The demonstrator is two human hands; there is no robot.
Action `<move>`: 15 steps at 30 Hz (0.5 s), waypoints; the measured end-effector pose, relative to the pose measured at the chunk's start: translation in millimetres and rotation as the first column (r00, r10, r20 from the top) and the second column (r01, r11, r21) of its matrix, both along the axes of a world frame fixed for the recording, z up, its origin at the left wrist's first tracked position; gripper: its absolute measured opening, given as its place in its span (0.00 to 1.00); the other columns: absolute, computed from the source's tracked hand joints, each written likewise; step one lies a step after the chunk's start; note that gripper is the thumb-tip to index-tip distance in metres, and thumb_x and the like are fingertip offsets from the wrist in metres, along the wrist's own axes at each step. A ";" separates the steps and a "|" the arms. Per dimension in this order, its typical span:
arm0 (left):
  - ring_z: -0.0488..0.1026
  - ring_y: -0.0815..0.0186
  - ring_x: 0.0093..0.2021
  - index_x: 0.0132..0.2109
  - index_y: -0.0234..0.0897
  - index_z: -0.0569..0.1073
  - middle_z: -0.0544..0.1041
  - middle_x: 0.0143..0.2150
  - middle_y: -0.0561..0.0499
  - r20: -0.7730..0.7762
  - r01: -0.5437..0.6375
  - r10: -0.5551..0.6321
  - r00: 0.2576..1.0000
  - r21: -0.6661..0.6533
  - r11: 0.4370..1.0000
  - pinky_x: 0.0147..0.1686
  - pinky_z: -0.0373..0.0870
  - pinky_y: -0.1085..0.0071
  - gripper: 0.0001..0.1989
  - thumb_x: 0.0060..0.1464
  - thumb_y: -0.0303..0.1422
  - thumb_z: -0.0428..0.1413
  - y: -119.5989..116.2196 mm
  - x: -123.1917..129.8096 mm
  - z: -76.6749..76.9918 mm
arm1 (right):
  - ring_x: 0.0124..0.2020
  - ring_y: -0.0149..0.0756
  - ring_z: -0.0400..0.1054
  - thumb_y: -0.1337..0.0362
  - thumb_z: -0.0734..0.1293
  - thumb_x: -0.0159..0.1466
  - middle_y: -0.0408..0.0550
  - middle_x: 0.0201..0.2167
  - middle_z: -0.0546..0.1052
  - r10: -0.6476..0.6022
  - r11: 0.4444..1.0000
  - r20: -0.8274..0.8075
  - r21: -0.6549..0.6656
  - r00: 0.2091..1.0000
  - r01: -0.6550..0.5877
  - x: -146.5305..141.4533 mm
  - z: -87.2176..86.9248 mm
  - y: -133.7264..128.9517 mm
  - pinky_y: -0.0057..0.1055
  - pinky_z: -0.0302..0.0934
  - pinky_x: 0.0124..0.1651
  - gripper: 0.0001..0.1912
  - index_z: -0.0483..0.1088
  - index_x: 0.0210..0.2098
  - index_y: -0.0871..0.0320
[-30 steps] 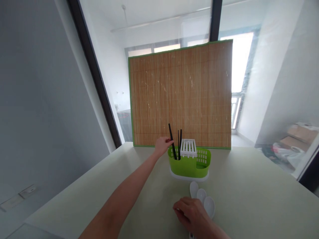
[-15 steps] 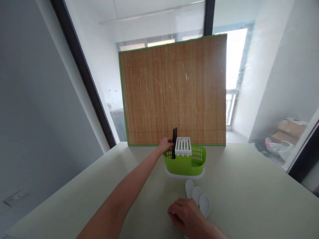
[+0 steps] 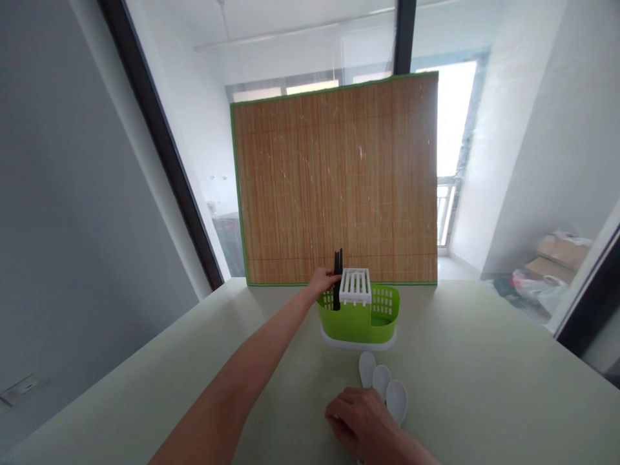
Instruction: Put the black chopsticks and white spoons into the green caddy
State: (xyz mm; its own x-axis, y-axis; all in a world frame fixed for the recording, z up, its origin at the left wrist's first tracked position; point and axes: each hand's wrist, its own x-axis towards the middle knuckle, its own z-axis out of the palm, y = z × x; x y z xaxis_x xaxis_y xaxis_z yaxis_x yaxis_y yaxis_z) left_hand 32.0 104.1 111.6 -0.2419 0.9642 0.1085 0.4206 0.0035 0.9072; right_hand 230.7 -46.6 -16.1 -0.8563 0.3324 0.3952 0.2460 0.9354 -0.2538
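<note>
At the left end of a green cutlery basket (image 3: 346,326), my left hand (image 3: 322,280) is closed round black chopsticks (image 3: 337,294). They stand upright with their lower ends inside the left compartment. A white slatted rack (image 3: 355,286) covers the basket's middle. In front of the basket lie three white spoons (image 3: 396,402), fanned out with their bowls pointing away from me. My right hand (image 3: 363,418) rests over their handles with its fingers curled in. What those fingers hold, if anything, is hidden.
The basket and spoons are on a pale table (image 3: 465,361). Behind the basket a bamboo mat (image 3: 334,181) with green edging stands upright against a glass pane. Cardboard boxes (image 3: 562,252) and plastic bags lie on the floor at the right.
The view has shifted slightly. The upper ends of the chopsticks sit a little differently in my left hand. My right hand stays in place by the spoons.
</note>
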 end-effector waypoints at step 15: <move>0.71 0.71 0.25 0.43 0.30 0.75 0.77 0.34 0.46 -0.082 0.005 -0.002 0.997 0.040 0.999 0.22 0.67 0.77 0.14 0.45 0.25 0.59 -4.6 1.2 1.3 | 0.29 0.32 0.66 0.67 0.60 0.62 0.41 0.27 0.74 -0.007 1.000 0.009 0.022 1.000 0.006 1.9 5.9 2.1 0.27 0.50 0.30 0.06 0.67 0.32 0.54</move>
State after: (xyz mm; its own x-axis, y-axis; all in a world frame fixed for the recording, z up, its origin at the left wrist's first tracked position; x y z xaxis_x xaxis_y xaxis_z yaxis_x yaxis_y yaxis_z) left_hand 33.2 99.6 113.0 -0.2273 0.9595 0.1666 0.4934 -0.0341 0.8691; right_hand 232.6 -44.5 -10.1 -0.8575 0.3296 0.3950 0.2542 0.9390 -0.2315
